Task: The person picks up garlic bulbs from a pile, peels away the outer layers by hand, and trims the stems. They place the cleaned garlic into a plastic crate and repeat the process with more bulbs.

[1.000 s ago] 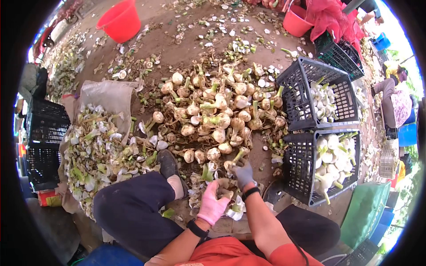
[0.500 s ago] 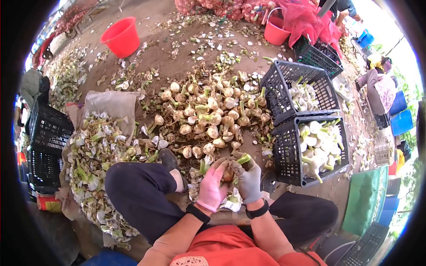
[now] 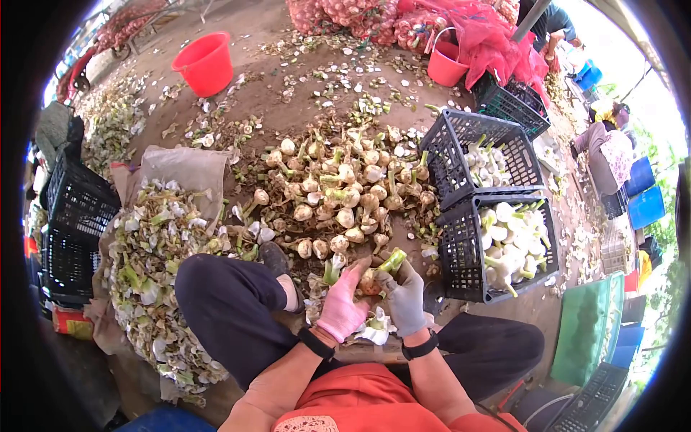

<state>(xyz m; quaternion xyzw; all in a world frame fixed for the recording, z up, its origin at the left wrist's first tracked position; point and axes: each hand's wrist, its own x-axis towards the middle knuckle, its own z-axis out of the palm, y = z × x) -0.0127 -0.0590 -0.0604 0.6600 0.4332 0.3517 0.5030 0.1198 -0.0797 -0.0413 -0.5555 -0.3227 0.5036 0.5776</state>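
Observation:
Between my two gloved hands, above my lap, is a garlic bulb (image 3: 371, 284) with brownish outer skin and a cut green stem tilted up to the right. My left hand (image 3: 344, 304), in a pinkish glove, is closed round the bulb's left side. Fingers of my right hand (image 3: 404, 297), in a grey glove, pinch the bulb and stem from the right. White peeled skins (image 3: 376, 328) lie just below the hands. In front spreads a heap of unpeeled garlic bulbs (image 3: 345, 194) on the ground.
Two black crates at right, a near one (image 3: 461, 252) and a far one (image 3: 448, 162), hold cleaned white garlic. A pile of skins (image 3: 155, 273) lies left by my knee. Red buckets (image 3: 205, 66) and net sacks (image 3: 360, 20) stand farther back. A person (image 3: 608, 155) sits at right.
The garlic bulb has turned slightly, and more of its skin and stem shows between my hands. My fingers have shifted a little apart. The whole view has moved slightly.

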